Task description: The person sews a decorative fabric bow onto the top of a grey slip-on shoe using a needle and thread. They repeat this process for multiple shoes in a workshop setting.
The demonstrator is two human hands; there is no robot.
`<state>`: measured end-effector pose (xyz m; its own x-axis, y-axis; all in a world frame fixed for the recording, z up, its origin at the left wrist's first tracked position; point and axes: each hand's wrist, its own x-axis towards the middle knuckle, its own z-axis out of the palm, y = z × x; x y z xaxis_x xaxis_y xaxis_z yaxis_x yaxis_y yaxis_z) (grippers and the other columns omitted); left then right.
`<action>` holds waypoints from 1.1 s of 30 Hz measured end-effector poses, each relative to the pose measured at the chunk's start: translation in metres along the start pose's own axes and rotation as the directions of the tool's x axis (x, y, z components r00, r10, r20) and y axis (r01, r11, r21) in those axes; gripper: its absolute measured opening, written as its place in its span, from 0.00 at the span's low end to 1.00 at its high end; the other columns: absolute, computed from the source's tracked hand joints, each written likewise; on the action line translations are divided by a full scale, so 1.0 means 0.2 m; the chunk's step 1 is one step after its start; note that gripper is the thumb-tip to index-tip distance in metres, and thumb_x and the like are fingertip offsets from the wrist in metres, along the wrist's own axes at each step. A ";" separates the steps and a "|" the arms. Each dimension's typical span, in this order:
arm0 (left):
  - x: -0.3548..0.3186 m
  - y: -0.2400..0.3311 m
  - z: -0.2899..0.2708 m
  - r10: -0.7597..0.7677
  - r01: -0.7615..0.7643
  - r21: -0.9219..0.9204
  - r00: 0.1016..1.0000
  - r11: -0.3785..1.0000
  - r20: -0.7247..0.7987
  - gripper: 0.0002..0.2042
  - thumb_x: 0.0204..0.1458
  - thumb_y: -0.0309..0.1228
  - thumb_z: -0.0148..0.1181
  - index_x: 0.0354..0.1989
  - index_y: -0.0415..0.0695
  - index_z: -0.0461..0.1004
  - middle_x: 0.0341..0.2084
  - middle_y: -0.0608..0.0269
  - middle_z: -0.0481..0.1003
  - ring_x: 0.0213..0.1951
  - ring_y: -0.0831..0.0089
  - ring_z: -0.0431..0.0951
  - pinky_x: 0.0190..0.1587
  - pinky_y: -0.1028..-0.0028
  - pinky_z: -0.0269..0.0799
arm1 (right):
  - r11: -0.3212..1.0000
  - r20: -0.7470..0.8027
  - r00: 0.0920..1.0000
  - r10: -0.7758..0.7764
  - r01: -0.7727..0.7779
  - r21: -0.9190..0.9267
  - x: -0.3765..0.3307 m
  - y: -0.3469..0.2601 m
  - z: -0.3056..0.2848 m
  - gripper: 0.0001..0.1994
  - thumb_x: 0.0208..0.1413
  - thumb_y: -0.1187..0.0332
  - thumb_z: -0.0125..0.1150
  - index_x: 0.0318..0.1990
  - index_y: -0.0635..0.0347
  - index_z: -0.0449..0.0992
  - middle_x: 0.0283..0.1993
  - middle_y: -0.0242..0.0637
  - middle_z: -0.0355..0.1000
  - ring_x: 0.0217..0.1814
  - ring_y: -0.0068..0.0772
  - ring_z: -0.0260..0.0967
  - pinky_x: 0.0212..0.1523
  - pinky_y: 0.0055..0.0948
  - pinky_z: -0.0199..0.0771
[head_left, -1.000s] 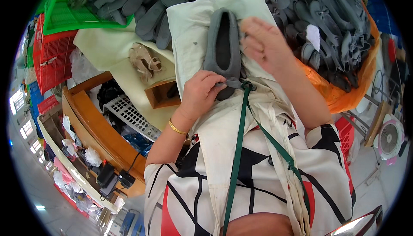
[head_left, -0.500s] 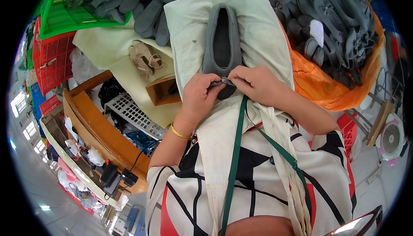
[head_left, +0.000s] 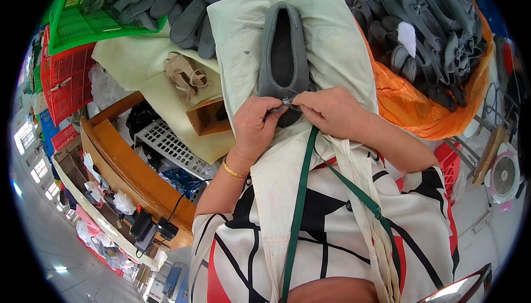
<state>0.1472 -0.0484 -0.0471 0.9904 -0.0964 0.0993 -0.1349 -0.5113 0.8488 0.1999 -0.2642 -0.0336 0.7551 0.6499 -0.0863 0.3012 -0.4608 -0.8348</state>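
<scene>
A dark grey slip-on shoe (head_left: 301, 62) lies with its toe toward me on a pale, pillow-like cushion (head_left: 343, 43). On its toe sits a small grey bow (head_left: 287, 102) with a shiny, silvery middle. My left hand (head_left: 255, 121) pinches the bow's left side between thumb and fingers. From the other side, my right hand (head_left: 336, 112) pinches the bow's right side, close to the shiny middle. Part of the toe is hidden behind my fingers. A gold bracelet (head_left: 233, 169) circles my left wrist.
Grey shoes fill an orange sack (head_left: 409, 118) at right. More are piled behind the cushion and in a green crate (head_left: 74, 29). Beige sandals (head_left: 185, 75) and a small wooden box (head_left: 207, 120) lie left, near a wooden drawer (head_left: 127, 153). A fan (head_left: 503, 176) stands far right.
My hands stay at the bow, with only a slight shift of the fingers. The whole scene has drifted a little in the view.
</scene>
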 end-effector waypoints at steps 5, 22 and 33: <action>0.00 0.00 0.00 0.033 -0.033 0.018 0.999 0.999 -0.014 0.07 0.47 0.17 0.69 0.34 0.39 0.78 0.29 0.60 0.79 0.30 0.71 0.77 0.33 0.75 0.73 | 1.000 0.030 1.000 -0.001 0.002 -0.015 0.01 0.00 -0.01 0.08 0.53 0.73 0.60 0.42 0.56 0.77 0.27 0.44 0.75 0.28 0.49 0.74 0.29 0.40 0.73; -0.01 0.00 0.03 0.074 -0.072 0.030 0.994 0.997 -0.079 0.12 0.42 0.13 0.66 0.34 0.40 0.77 0.29 0.58 0.80 0.30 0.63 0.79 0.34 0.70 0.74 | 0.969 0.077 0.997 -0.015 0.034 -0.243 0.06 -0.05 0.10 0.06 0.53 0.73 0.56 0.34 0.61 0.64 0.18 0.42 0.70 0.21 0.50 0.71 0.21 0.45 0.69; -0.05 0.05 0.04 -0.002 0.019 0.106 0.987 0.994 -0.160 0.13 0.42 0.16 0.67 0.37 0.42 0.78 0.34 0.58 0.80 0.34 0.60 0.78 0.37 0.67 0.74 | 0.997 -0.010 1.000 0.027 -0.028 -0.079 0.08 0.00 0.14 0.08 0.60 0.70 0.54 0.37 0.63 0.64 0.19 0.47 0.71 0.22 0.54 0.72 0.23 0.46 0.71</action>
<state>0.1367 -0.0589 -0.0433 0.9829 0.0423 0.1793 -0.1183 -0.6010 0.7904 0.1952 -0.2372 -0.0493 0.7687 0.6312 -0.1032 0.3251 -0.5246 -0.7868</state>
